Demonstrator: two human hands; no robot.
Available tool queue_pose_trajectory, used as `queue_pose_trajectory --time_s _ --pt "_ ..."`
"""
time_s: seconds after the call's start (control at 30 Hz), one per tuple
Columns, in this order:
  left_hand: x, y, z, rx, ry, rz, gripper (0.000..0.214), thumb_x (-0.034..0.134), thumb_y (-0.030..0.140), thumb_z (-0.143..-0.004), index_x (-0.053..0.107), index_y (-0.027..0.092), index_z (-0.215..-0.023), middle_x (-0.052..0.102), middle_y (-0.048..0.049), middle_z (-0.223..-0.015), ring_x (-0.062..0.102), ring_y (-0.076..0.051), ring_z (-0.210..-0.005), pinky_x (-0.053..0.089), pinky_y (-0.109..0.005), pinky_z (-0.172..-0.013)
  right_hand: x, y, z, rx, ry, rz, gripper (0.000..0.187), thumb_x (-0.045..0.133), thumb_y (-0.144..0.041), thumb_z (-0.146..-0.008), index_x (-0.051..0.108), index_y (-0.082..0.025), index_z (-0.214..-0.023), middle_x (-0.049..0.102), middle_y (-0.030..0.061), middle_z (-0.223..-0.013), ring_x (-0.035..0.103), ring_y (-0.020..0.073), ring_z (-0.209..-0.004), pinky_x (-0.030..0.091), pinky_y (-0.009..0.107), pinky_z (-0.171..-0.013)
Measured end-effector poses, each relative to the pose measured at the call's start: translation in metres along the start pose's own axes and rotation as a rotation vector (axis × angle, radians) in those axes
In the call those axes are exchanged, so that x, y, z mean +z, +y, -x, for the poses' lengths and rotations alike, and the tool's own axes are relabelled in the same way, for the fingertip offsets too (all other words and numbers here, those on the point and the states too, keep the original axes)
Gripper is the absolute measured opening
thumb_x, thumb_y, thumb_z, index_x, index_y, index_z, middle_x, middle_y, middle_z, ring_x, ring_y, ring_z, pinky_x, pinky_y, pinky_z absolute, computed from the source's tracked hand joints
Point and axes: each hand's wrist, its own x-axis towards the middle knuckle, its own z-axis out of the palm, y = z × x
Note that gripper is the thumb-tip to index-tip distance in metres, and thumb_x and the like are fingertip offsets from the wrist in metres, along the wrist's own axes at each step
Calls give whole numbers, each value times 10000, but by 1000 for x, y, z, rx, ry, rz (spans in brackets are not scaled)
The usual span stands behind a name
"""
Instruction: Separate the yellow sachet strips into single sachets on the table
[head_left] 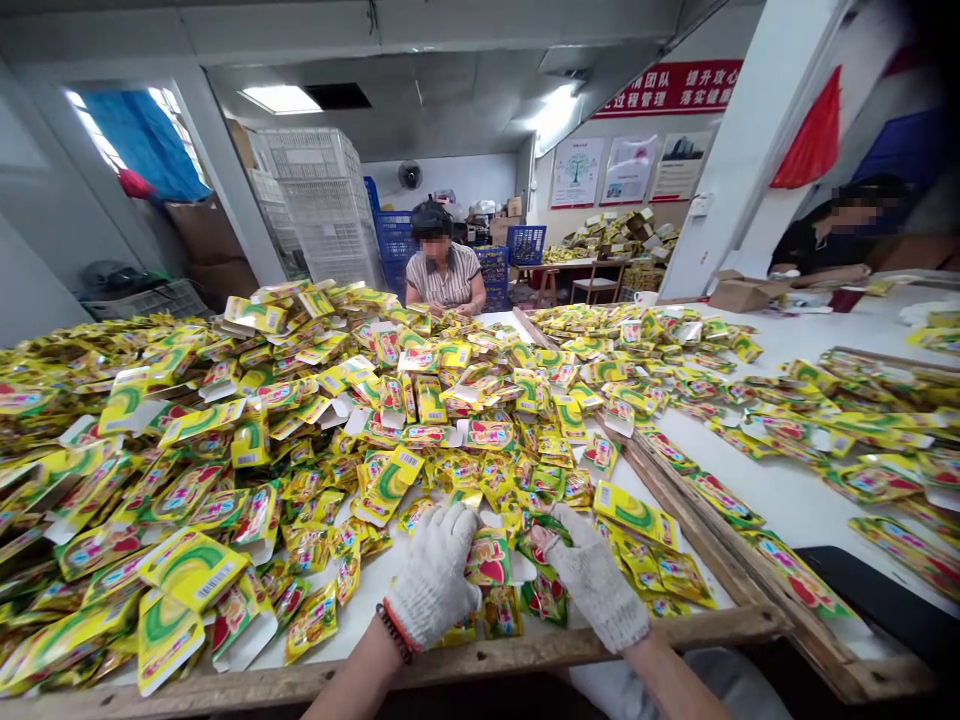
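My left hand (435,570), in a white knit glove with a beaded bracelet at the wrist, grips a small yellow and red candy box (489,558). The box's white end flap (523,568) stands open toward the right. In my right hand (592,575), also gloved, a small green and red candy packet (538,535) is pinched between thumb and fingers, close to that flap. Loose candy packets (501,608) lie beneath both hands. A flat yellow box (636,515) rests just beyond my right hand.
A large heap of yellow boxes (180,480) covers the left and middle of the white table. Wooden strips (675,510) edge my section. A black phone (862,590) lies at the right. One person (446,265) sits opposite; another (832,240) sits far right.
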Motion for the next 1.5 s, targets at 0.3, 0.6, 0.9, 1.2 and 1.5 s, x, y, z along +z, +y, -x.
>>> queue_pose_trajectory --time_s 0.3,0.6,0.9,1.2,1.5 --pt "18 7 22 -79 28 84 683 502 98 -495 553 217 -1166 529 -99 -1269 487 -300 -1156 389 -434 -994 -12 -18 2 -221 -335 241 205 587 -319 -760 741 -219 -852 728 34 -799 620 190 -715 464 270 -658" --pt "34 4 29 -76 95 118 758 497 66 -457 539 189 -1204 515 -110 -1272 468 -306 -1167 411 -434 -1007 -23 -21 -13 -198 -507 248 249 568 -216 -708 771 -214 -850 720 1 -728 565 143 -612 388 216 -537" --pt "40 13 25 -112 98 154 667 519 69 -520 552 142 -1182 510 -132 -1259 464 -299 -1160 405 -426 -1019 -3 -13 -9 -266 -307 369 175 546 -256 -766 706 -189 -792 708 61 -800 602 191 -729 420 266 -655" --pt "42 14 26 -21 76 172 682 514 38 -530 542 184 -1196 490 -111 -1276 449 -307 -1155 414 -442 -998 -6 -12 -7 38 -380 179 169 582 -144 -680 504 -180 -535 507 -34 -477 487 100 -498 315 207 -484" --pt "36 16 24 -84 102 257 640 527 31 -551 525 196 -1170 509 -84 -1174 482 -280 -1101 444 -420 -955 4 -15 16 219 -603 -290 295 559 -487 -771 506 -201 -818 494 -87 -398 430 83 -294 298 164 -335"
